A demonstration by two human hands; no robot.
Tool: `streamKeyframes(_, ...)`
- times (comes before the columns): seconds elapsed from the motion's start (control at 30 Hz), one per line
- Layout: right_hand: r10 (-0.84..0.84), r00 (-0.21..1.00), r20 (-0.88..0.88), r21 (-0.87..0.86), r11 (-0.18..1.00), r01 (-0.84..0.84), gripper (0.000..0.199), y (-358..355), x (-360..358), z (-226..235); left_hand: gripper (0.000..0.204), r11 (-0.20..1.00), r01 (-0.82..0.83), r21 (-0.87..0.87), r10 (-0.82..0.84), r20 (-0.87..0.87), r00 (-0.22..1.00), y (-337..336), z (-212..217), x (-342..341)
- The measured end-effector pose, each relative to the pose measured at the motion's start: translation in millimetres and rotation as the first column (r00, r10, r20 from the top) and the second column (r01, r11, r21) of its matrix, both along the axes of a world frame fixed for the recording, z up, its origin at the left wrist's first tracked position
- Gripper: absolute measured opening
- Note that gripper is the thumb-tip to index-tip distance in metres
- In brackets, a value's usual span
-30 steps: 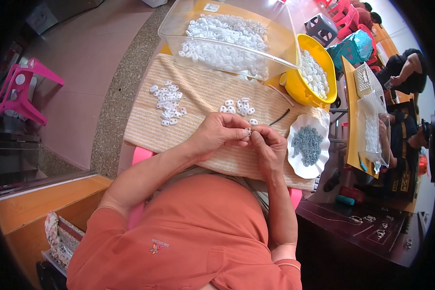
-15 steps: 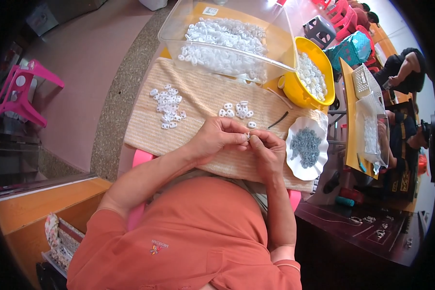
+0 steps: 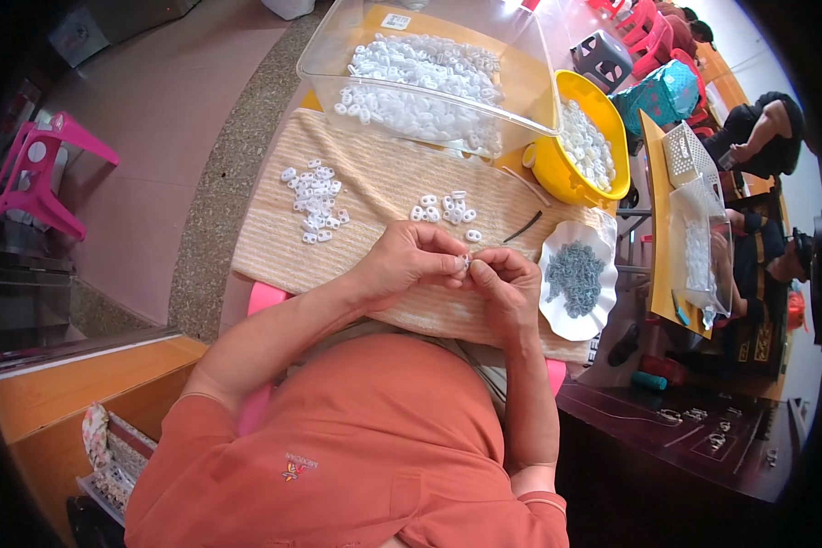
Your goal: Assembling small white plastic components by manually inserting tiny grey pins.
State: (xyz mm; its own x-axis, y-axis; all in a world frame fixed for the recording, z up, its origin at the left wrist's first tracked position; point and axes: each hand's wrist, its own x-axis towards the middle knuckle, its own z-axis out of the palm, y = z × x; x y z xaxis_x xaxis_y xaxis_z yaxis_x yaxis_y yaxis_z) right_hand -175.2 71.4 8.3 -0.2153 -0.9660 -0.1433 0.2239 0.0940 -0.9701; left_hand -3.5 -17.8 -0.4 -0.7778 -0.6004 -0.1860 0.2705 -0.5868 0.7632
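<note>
Over the striped beige towel (image 3: pixel 274 247), my left hand (image 3: pixel 402 267) and my right hand (image 3: pixel 507 285) meet fingertip to fingertip. Both pinch one small whitish piece (image 3: pixel 467 260), mostly covered by thumbs and fingers. Just beyond them lies a single white plastic part with two holes (image 3: pixel 473 236). A small group of similar parts (image 3: pixel 455 209) sits a little farther off, and a larger pile (image 3: pixel 316 201) is to the left. Near my right hand stands a white wavy-rimmed dish (image 3: pixel 568 327) holding many small grey pieces (image 3: pixel 575 279).
A clear plastic bin (image 3: pixel 539 114) full of white parts stands at the back, with a yellow bowl (image 3: pixel 623 151) of them beside it. A thin dark strip (image 3: pixel 522 226) lies on the towel. Pink stool (image 3: pixel 50 173) at left; other people (image 3: pixel 767 137) work at right.
My hands stay together in nearly the same place, with only a slight shift of the fingers around the small piece. The piles and containers look unchanged.
</note>
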Motion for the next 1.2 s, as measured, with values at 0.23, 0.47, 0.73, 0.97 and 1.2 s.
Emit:
streamKeyframes(0.23, 0.003, 0.999, -0.045, 0.006, 1.0, -0.003, 0.008, 0.5, 1.1, 6.7, 0.018, 1.0, -0.003, 0.001, 0.003, 0.02, 1.0, 1.0, 1.1, 0.3)
streamKeyframes(0.47, -0.005, 0.987, -0.162, 0.029, 1.0, 0.01, 0.013, -3.4, -4.1, 9.8, 0.017, 0.998, -0.015, 0.064, 0.013, 0.03, 0.999, 0.4, 0.1, 0.9)
streamKeyframes(0.73, -0.004, 0.563, -0.827, -0.075, 0.992, -0.105, 0.017, -22.5, -17.5, 19.2, 0.014, 0.992, -0.056, 0.112, 0.054, 0.019, 0.998, -4.3, -1.2, 2.5)
streamKeyframes(0.97, 0.002, 0.319, -0.948, -0.074, 0.971, -0.229, 0.019, -35.6, -12.8, 25.1, 0.013, 0.991, -0.076, 0.108, 0.073, 0.029, 0.997, -5.2, -1.6, 2.8)
streamKeyframes(1.2, 0.104, 0.17, -0.98, 0.057, 0.964, -0.258, 0.017, -37.3, -11.4, 27.4, 0.013, 0.991, -0.078, 0.113, 0.076, 0.017, 0.997, -6.7, -2.5, 3.4)
